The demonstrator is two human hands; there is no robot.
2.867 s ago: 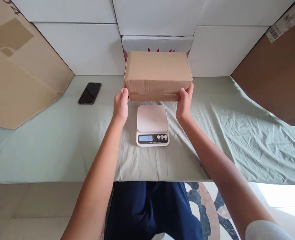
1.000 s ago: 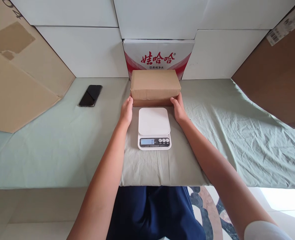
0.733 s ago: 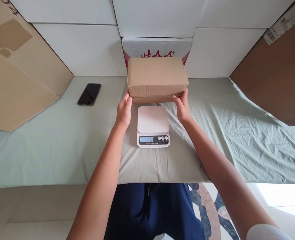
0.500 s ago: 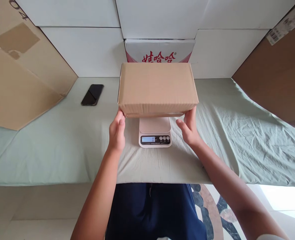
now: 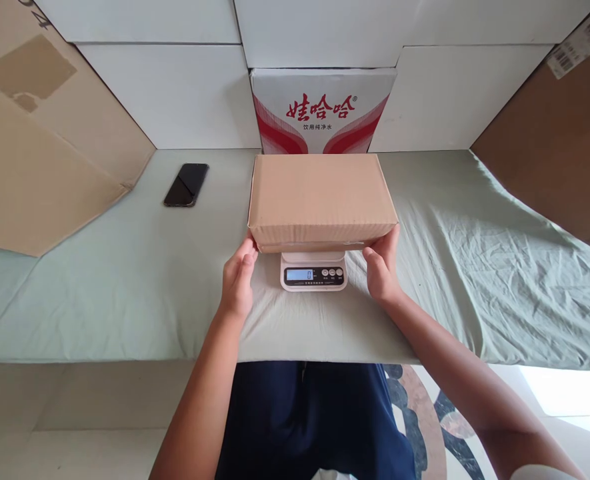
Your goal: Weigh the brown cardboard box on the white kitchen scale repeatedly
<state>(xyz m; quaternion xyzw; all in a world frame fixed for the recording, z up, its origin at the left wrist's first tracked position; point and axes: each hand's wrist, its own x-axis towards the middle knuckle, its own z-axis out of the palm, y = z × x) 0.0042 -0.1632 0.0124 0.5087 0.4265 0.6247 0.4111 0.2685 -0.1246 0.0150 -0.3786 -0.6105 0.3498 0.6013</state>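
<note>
A closed brown cardboard box (image 5: 322, 190) covers the back part of a small white digital scale (image 5: 315, 285). The scale's lit display reads 0, with round buttons to its right. My left hand (image 5: 239, 277) grips the box's near left corner, fingers partly hidden under it and thumb in front. At the near right corner, my right hand (image 5: 383, 267) holds the box the same way. Whether the box touches the scale's platform is hidden.
A black phone (image 5: 187, 185) lies on the pale green cloth (image 5: 125, 287) to the left. Behind the box stands a white and red printed carton (image 5: 322, 100) against white panels (image 5: 175, 97). Large brown cardboard pieces flank both sides (image 5: 49, 160).
Both hands have brought the box lower and slightly right, over the scale's platform. More of the printed carton behind now shows. The display still reads 0.
</note>
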